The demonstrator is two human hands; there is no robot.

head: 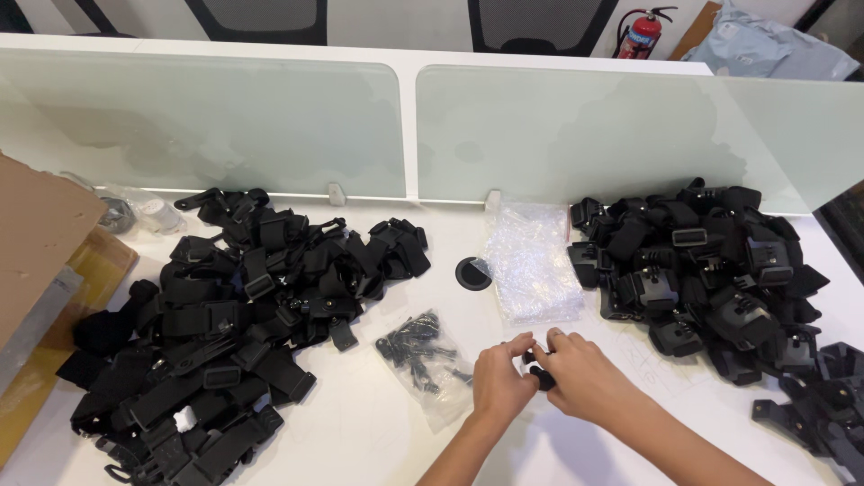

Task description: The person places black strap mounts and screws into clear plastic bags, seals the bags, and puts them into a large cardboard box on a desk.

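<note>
Small black plastic part (540,371) pinched between left hand (500,382) and right hand (583,376), both grips clenched, above desk (378,423).

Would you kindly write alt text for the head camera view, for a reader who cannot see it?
Two bare hands, left hand and right hand, meet over a small black part on a white desk. A clear bag of black parts lies just left; piles of black straps and black mounts flank a stack of clear bags.
</note>
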